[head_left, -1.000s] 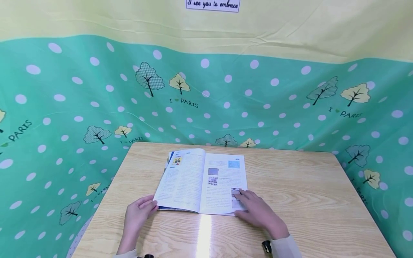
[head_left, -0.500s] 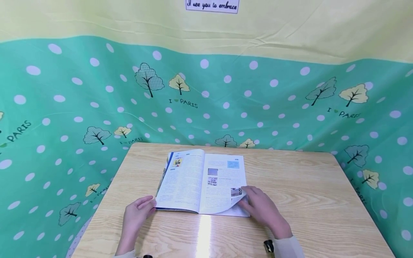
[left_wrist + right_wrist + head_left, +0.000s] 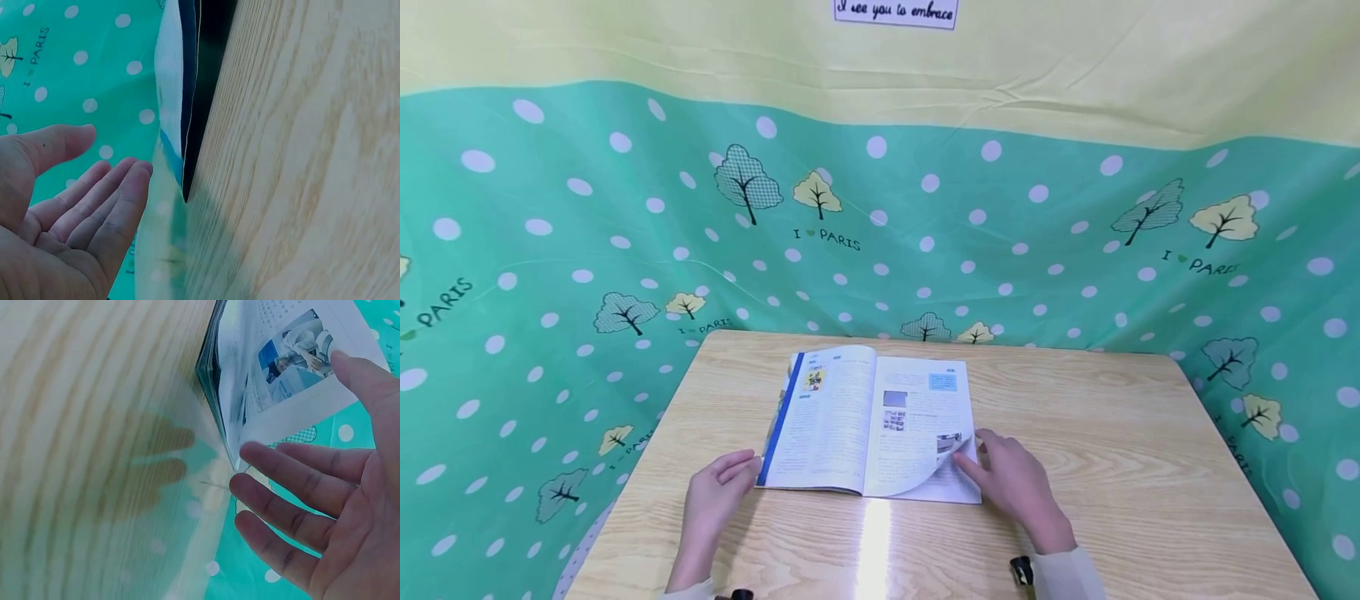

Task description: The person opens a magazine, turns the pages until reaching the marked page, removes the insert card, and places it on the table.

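Head view: label (image 3: 895, 12), legible, "I see you to embrace"; green dotted cloth (image 3: 1037, 221), printed "I PARIS" with a heart. One open book (image 3: 835, 425), page text too small to read, on a wooden table (image 3: 1120, 450) between both hands. Left hand (image 3: 715, 496) at its lower left corner; right hand (image 3: 1017, 487) at the curled lower right page.

Left wrist view: left hand open, fingers extended, just beside the book's corner; "I PARIS" again legible.

Right wrist view: right hand open, fingers spread, thumb against the raised page (image 3: 312, 403); its blue-and-white photo (image 3: 297, 353) discernible only here.
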Demonstrator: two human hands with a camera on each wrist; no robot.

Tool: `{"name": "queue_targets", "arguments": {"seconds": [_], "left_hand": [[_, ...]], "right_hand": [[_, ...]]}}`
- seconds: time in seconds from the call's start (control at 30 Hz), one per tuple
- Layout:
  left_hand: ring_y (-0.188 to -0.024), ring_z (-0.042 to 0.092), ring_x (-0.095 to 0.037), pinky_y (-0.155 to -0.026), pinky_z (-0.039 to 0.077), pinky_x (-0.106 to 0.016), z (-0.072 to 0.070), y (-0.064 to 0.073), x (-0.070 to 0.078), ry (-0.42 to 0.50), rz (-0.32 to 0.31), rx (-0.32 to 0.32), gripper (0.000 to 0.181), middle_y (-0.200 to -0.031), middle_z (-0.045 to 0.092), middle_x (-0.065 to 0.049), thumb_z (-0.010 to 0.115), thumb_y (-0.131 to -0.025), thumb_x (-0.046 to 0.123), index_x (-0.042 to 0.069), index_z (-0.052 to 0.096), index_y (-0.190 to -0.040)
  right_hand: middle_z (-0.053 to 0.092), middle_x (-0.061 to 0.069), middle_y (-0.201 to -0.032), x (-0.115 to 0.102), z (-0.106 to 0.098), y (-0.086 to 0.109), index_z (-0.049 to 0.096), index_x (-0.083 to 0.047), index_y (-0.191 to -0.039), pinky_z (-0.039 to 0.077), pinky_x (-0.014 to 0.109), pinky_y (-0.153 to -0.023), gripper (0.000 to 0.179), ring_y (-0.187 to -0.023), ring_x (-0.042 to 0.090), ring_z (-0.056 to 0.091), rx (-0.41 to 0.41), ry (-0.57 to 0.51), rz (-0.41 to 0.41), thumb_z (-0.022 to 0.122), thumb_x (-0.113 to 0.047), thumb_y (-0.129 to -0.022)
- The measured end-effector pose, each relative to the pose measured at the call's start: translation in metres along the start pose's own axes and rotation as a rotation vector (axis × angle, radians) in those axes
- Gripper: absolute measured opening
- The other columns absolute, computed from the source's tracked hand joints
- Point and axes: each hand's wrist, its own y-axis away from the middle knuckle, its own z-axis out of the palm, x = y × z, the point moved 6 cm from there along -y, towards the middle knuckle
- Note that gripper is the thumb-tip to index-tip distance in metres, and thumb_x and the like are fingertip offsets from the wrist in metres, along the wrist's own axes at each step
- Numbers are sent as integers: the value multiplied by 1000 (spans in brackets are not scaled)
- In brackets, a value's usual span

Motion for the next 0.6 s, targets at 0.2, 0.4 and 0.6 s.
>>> {"name": "queue_targets", "arguments": {"seconds": [0.2,0.4,0.6], "left_hand": [[-102,69,-20,-83,61,-23,11,0,9,72,42,-50,46,-120,69,-18,74,-93,22,-2,62,-129],[-99,69,-14,-84,60,-23,32,2,26,148,101,-95,44,-119,69,-18,79,-89,21,-1,65,-125],[-102,69,-20,-87,60,-23,62,8,43,196,157,-188,37,-118,69,-20,78,-89,14,-2,67,-121]], "right_hand": [[72,6,-100,-10,2,-3,72,-9,-118,60,46,-77,60,-94,26,67,-17,-7,-10,59,-62,-94],[67,13,-124,-24,3,-4,66,-9,-129,55,54,-96,58,-117,34,61,33,-43,-71,61,-55,-96],[67,10,-120,-37,5,-7,62,-9,-134,57,48,-93,54,-112,29,62,94,-69,-149,67,-46,-95]]}}
